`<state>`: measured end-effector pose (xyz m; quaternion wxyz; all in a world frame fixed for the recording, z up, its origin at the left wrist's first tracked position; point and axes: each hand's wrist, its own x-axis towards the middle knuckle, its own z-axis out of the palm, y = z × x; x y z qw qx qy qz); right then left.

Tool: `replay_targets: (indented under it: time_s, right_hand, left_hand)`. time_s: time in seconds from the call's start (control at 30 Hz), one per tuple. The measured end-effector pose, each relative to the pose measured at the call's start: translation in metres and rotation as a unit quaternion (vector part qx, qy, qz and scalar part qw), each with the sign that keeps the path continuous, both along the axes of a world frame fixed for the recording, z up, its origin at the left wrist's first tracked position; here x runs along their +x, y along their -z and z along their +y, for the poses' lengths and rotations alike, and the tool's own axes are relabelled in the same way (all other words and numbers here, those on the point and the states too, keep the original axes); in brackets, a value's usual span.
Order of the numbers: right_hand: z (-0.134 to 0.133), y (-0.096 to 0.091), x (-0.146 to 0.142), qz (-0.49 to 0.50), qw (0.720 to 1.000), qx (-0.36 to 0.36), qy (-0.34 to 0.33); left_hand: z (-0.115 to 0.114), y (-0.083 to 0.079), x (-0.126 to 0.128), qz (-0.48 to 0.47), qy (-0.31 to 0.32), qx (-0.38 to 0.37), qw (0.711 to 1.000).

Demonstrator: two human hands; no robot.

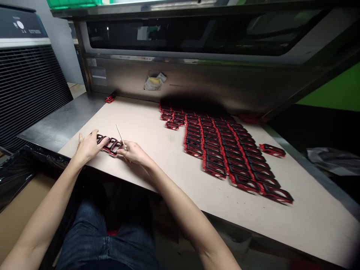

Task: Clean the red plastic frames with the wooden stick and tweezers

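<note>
Near the front left of the table, a short row of red-and-black plastic frames (112, 145) lies between my two hands. My left hand (87, 147) grips the row's left end, its thumb and fingertips on the black rims. At the right end, my right hand (132, 152) holds a thin pale stick (119, 132) in closed fingers, its upper part pointing up and away. The fingers of that hand also touch or nearly touch the nearest frame. What lies under my right fingertips is hidden.
Many similar frames (215, 146) stand in packed rows across the pale tabletop (146, 123). A single frame (272, 150) lies right of them; a small red-and-black piece (110, 98) sits at the back left. A metal panel (197, 80) rises behind. Black plastic (19, 168) drapes a box at left.
</note>
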<state>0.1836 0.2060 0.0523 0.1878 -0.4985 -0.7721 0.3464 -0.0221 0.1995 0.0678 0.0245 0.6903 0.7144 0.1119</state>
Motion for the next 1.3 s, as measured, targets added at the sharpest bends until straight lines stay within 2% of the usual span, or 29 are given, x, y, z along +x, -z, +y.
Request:
replay_targets:
  time_s: [0.33,0.5,0.63,0.8,0.93,1.03,1.1,1.17,1.2,1.27,1.3]
  right_hand:
    - [-0.010,0.001,-0.009,-0.017,1.000,0.005,0.019]
    - [-0.012,0.003,-0.011,-0.030,0.999,0.013,0.042]
    - [-0.014,0.002,-0.013,-0.039,0.998,0.008,0.052]
    - [-0.014,0.002,-0.012,-0.012,0.998,0.002,0.055]
    - [-0.019,0.003,-0.003,0.046,0.997,-0.001,0.069]
    - [-0.034,0.003,0.009,0.102,0.991,0.000,0.086]
    - [-0.049,0.002,0.019,0.141,0.986,-0.004,0.087]
    - [-0.067,0.003,0.027,0.181,0.980,-0.009,0.086]
    - [-0.075,0.004,0.030,0.235,0.968,-0.025,0.084]
    - [-0.089,0.007,0.035,0.306,0.946,-0.052,0.097]
    - [-0.094,0.009,0.036,0.321,0.939,-0.059,0.106]
  left_hand:
    - [0.013,-0.007,0.000,0.015,0.077,-0.086,0.993]
    - [0.024,-0.015,0.005,0.038,0.089,-0.127,0.987]
    - [0.033,-0.015,0.012,0.039,0.085,-0.138,0.986]
    - [0.040,-0.008,0.009,-0.015,0.079,-0.119,0.990]
    - [0.037,-0.007,-0.003,-0.116,0.089,-0.082,0.986]
    - [0.025,-0.014,-0.013,-0.225,0.108,-0.045,0.967]
    - [0.008,-0.019,-0.020,-0.311,0.122,-0.030,0.942]
    - [-0.018,-0.020,-0.025,-0.400,0.135,-0.025,0.906]
    - [-0.033,-0.018,-0.028,-0.441,0.139,-0.022,0.886]
    - [-0.066,-0.008,-0.030,-0.507,0.137,-0.010,0.851]
    - [-0.082,-0.001,-0.031,-0.555,0.137,-0.014,0.820]
